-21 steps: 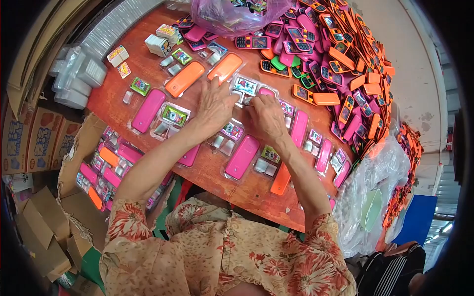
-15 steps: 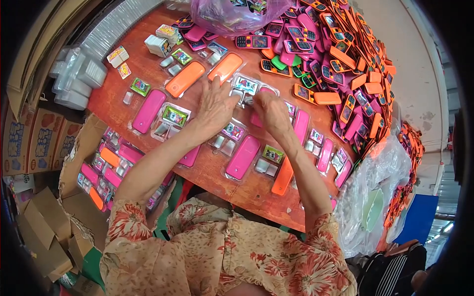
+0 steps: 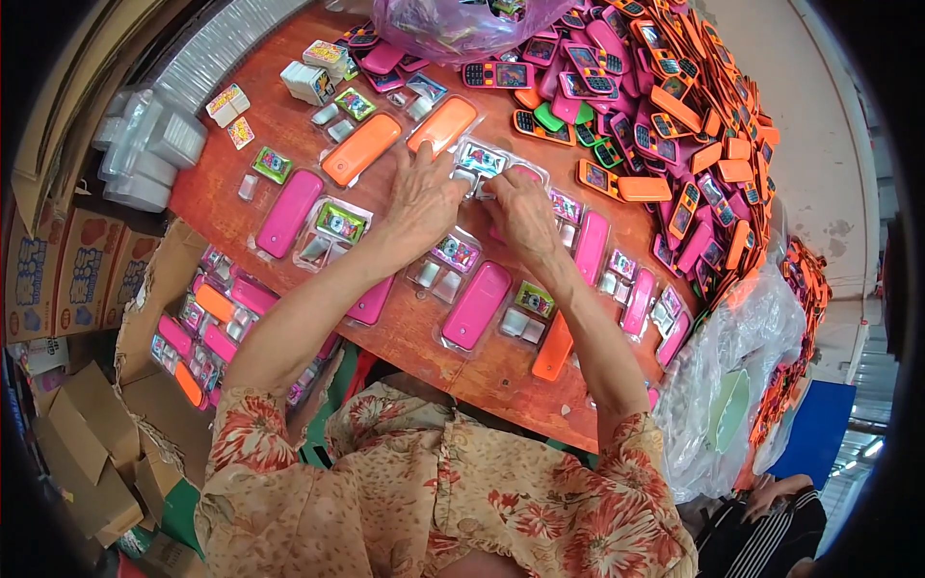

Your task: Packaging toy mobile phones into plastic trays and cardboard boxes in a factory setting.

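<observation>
My left hand [image 3: 424, 200] lies with fingers stretched and apart beside an orange toy phone [image 3: 444, 123], its thumb side at a clear plastic blister tray [image 3: 485, 157]. In that tray lies a small blue-and-white picture packet [image 3: 481, 160] above small pale pieces. My right hand [image 3: 525, 214] bends over the same tray, fingertips pinched close together at the pale pieces; whatever they hold is hidden. Under the right hand, a pink toy phone [image 3: 523, 173] is mostly covered. Nearer me are a filled tray with a picture packet [image 3: 455, 252] and a pink toy phone [image 3: 476, 306].
Loose toy phones [image 3: 665, 144] are heaped at the right, beside a purple plastic bag [image 3: 467, 29]. Card stacks [image 3: 310, 83] and nested clear trays [image 3: 152, 149] stand at the left. A carton [image 3: 173, 279] of filled trays sits below the table's left edge. Clear plastic sheeting [image 3: 732, 356] lies right.
My right hand has shifted slightly left, its fingertips nearer the tray's pale pieces. The left hand has barely moved.
</observation>
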A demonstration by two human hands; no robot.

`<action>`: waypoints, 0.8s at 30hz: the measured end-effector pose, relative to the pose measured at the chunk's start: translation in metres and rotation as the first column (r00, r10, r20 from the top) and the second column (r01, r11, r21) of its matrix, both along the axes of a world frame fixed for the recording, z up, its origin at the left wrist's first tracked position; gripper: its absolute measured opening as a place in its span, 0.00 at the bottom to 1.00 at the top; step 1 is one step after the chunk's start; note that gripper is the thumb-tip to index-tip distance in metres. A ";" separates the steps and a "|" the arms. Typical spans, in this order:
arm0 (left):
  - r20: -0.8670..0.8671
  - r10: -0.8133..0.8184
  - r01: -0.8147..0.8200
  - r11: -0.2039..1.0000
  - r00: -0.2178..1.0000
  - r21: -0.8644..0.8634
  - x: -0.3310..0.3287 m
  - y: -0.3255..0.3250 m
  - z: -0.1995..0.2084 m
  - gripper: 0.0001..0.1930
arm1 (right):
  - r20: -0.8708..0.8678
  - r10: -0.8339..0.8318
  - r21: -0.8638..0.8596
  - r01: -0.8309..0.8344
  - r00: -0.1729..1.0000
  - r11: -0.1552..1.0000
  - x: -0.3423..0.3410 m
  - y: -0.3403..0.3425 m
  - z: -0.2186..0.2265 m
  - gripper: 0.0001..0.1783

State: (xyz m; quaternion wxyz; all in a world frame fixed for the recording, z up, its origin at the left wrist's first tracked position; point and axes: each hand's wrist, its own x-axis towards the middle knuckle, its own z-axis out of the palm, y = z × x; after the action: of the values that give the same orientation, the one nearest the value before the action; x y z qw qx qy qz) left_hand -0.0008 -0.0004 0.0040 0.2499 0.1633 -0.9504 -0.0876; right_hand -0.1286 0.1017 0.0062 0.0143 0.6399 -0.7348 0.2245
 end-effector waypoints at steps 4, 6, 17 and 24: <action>0.056 -0.001 -0.001 1.000 0.998 0.029 -0.001 0.001 0.000 0.07 | -0.092 0.004 -0.030 -0.006 0.996 1.000 0.006 0.007 0.000 0.04; 0.061 -0.005 0.002 0.999 0.998 0.036 -0.004 -0.002 -0.004 0.07 | -0.178 0.022 0.027 -0.018 0.984 0.999 0.008 0.006 0.008 0.03; 0.089 0.013 -0.021 0.996 0.996 0.082 -0.009 -0.009 -0.002 0.03 | 0.000 -0.021 0.000 0.021 1.000 1.000 0.030 0.018 0.037 0.06; -0.054 0.069 -0.064 0.994 0.996 0.086 0.027 -0.002 0.008 0.05 | -0.012 0.165 0.080 -0.164 0.986 0.983 0.071 0.048 0.021 0.04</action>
State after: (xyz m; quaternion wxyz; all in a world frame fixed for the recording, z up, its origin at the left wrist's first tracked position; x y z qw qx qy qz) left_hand 0.0259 -0.0023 0.0121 0.2727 0.2027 -0.9324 -0.1236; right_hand -0.0572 0.1500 0.0267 -0.0227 0.7006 -0.6874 0.1900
